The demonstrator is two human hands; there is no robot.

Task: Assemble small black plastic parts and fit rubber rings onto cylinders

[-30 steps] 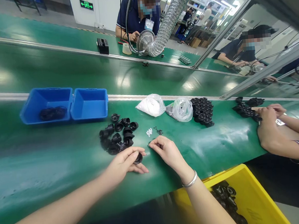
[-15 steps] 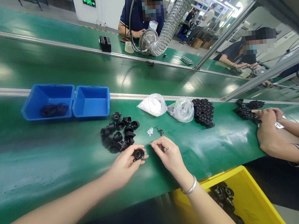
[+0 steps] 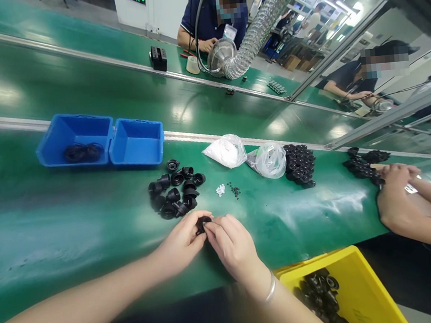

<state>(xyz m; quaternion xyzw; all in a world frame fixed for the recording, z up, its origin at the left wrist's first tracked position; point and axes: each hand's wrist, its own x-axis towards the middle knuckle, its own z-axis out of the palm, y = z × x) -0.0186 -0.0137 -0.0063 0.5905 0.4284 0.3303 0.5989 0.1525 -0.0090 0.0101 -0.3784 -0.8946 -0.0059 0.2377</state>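
Note:
A round black plastic part (image 3: 202, 224) is held by my left hand (image 3: 182, 240), above the green table near its front edge. My right hand (image 3: 233, 245) pinches at the opening of that part; a tiny light piece shows at the fingertips, mostly hidden. Beyond my left hand lies a loose group of black caps (image 3: 173, 195). Small white pieces (image 3: 220, 189) and small black rings (image 3: 235, 190) lie in two little piles past my right hand.
Two blue bins (image 3: 136, 142) stand at the left back. Plastic bags (image 3: 226, 151) and a stack of black parts (image 3: 300, 165) line the rail. A yellow crate (image 3: 366, 289) is at the front right. Another person's hands (image 3: 398, 178) work at the right; more people sit across.
My right hand has moved left and down from beside the small piles to the black part in my left hand. The view has shifted slightly.

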